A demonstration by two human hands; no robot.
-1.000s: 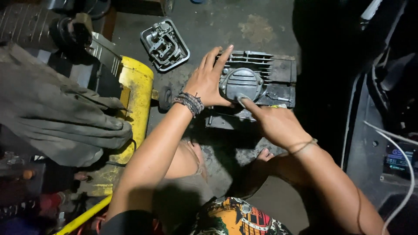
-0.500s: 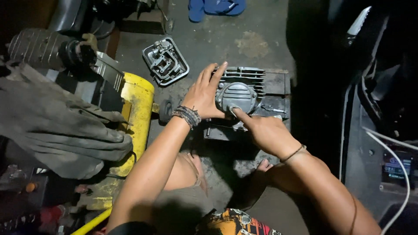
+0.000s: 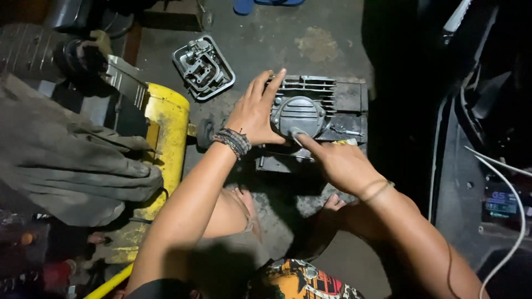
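A grey finned engine block (image 3: pixel 332 102) with a round cover (image 3: pixel 299 115) sits on the concrete floor. My left hand (image 3: pixel 256 113), with beaded bands at the wrist, lies flat on the block's left side, fingers spread. My right hand (image 3: pixel 338 163) rests on the block's near edge, its index finger pressing the lower rim of the round cover. A small yellowish object (image 3: pixel 346 142) shows just beyond that hand's knuckles; whether the hand holds it is unclear.
A loose metal engine cover (image 3: pixel 203 67) lies on the floor at the upper left. A yellow tank (image 3: pixel 166 144) with a motor and grey cloth (image 3: pixel 72 166) stands left. A dark vehicle body with white cables (image 3: pixel 501 171) fills the right.
The view has shifted slightly. My right index finger has slid down along the round cover's lower rim. My left hand stays flat on the block.
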